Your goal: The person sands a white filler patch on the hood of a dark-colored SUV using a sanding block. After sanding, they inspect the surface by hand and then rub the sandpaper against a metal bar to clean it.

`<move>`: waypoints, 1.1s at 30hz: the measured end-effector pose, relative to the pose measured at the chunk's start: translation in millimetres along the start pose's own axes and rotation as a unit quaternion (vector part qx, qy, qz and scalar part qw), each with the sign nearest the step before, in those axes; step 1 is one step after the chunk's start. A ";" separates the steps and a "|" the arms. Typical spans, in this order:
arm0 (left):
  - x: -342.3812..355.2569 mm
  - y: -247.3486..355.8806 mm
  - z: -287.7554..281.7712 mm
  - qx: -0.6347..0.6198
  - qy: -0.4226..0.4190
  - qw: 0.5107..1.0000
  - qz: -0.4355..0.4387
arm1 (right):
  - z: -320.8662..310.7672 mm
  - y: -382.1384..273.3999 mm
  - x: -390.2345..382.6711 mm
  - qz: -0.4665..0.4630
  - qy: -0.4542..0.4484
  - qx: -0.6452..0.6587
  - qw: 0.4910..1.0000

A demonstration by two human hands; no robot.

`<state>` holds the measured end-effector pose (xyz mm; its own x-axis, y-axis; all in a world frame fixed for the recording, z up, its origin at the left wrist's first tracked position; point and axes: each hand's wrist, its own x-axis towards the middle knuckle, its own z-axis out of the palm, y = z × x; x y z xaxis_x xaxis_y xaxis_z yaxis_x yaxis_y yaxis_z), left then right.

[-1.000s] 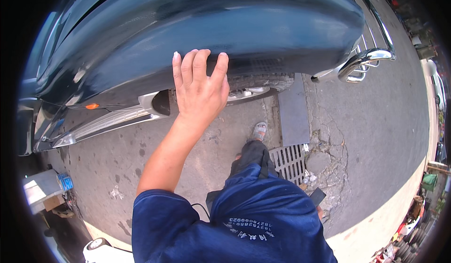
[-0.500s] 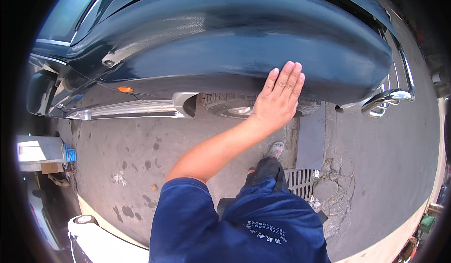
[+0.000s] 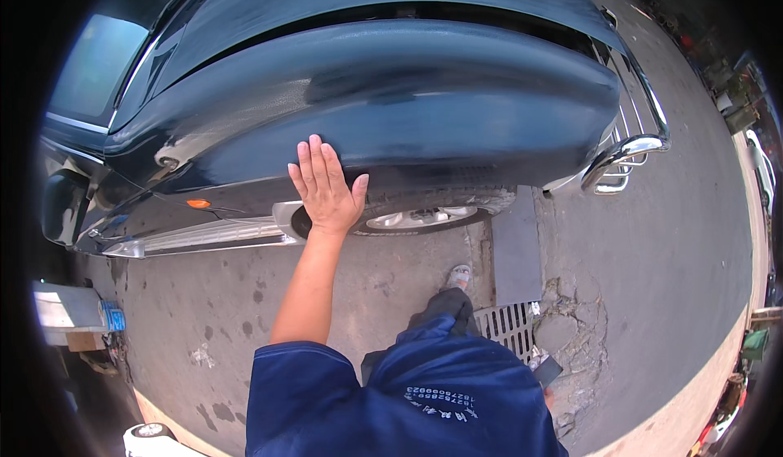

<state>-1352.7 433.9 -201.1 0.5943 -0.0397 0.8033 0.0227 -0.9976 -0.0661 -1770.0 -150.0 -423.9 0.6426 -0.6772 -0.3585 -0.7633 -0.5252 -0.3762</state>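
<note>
Flat against the side of a dark blue car fender [image 3: 424,126] lies my left hand [image 3: 328,192]. Its fingers are stretched out and slightly spread, with the thumb apart, and it holds nothing. Beneath the fender shows a wheel [image 3: 420,219] with a silver rim. Only a sliver of my right hand [image 3: 549,397] shows beside my body at the lower right. A dark grey flat piece [image 3: 548,370] juts out from it; most of that hand is hidden by my shirt, but it appears to hold the piece.
A chrome front guard [image 3: 628,153] sticks out at the car's right end, a side mirror [image 3: 64,206] at the left. A silver side step [image 3: 212,238] runs low. Near my foot are a drain grate [image 3: 506,329], a grey plate [image 3: 517,253] and cracked concrete [image 3: 575,326].
My left hand has slid left along the fender, toward the side step, and the thumb now stands apart. The view has shifted, and a sliver of my right hand has come into sight.
</note>
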 end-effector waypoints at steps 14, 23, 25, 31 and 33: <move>90.6 230.1 19.6 -0.140 -0.156 0.952 0.225 | -12.3 -14.6 -27.5 0.062 0.004 0.012 0.998; 84.7 82.4 -9.9 -0.064 -0.144 0.957 0.245 | -5.5 -17.1 -33.0 0.070 -0.019 0.045 0.996; 79.9 36.6 -22.0 -0.032 -0.150 0.959 0.237 | 0.0 -12.4 -40.1 0.085 -0.029 0.077 0.993; 75.3 -19.5 -34.8 -0.008 -0.177 0.944 0.280 | 5.4 -25.7 -62.4 0.162 -0.063 0.184 0.967; 88.0 13.2 -29.2 -0.030 -0.189 0.933 0.304 | 10.0 -21.9 -66.7 0.161 -0.041 0.157 0.974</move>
<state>-1323.5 415.6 -114.1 0.7236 -0.5877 0.3619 -0.4492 -0.7991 -0.3996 -1795.5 -88.2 -400.3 0.3861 -0.7304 -0.5634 -0.8767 -0.1006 -0.4705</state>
